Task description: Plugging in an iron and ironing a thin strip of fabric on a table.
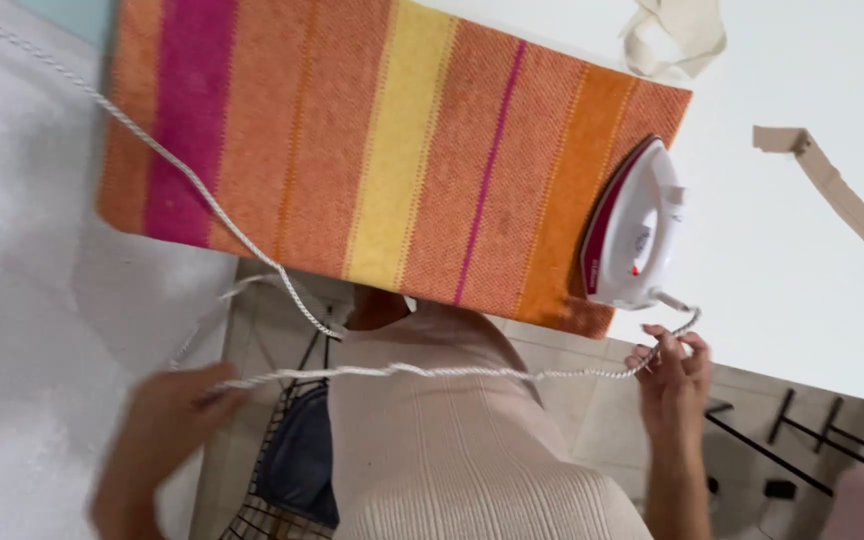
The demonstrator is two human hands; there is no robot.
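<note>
1. Leftmost, a pale grey surface [22, 300] fills the left edge of the frame, blurred; its kind cannot be told.
2. Left hand [177, 405], lower left: blurred by motion, fingers curled about the cord [402, 371]; the grip looks closed, though how tightly cannot be told.
3. Cord, white twisted: one run drops from the upper left corner across the board [392, 150] to the lower middle; a second run stretches level between the two hands; a slack loop hangs at the lower left of the board edge.
4. Board, upper middle: striped cover in orange, magenta and yellow, lying bare, no garment on it.
5. Wire basket [287, 470], bottom centre-left: dark blue cloth inside, standing on the tiled floor [572, 390].
6. Ribbed cream top [452, 450], bottom centre: worn by the person, under the level cord.
7. Iron [632, 225], right of centre: white and magenta, resting flat on the board's right end, its cord outlet toward the right hand.
8. Right hand [670, 365], lower right: fingers pinched shut on the cord just below the iron.
9. White table [792, 280], right: bearing a beige strap [674, 35] at upper right and a cardboard strip [842, 190] at far right.
10. Progress, judged: cord drawn out between the hands, neither wound nor laid by; iron set down, unheld.
</note>
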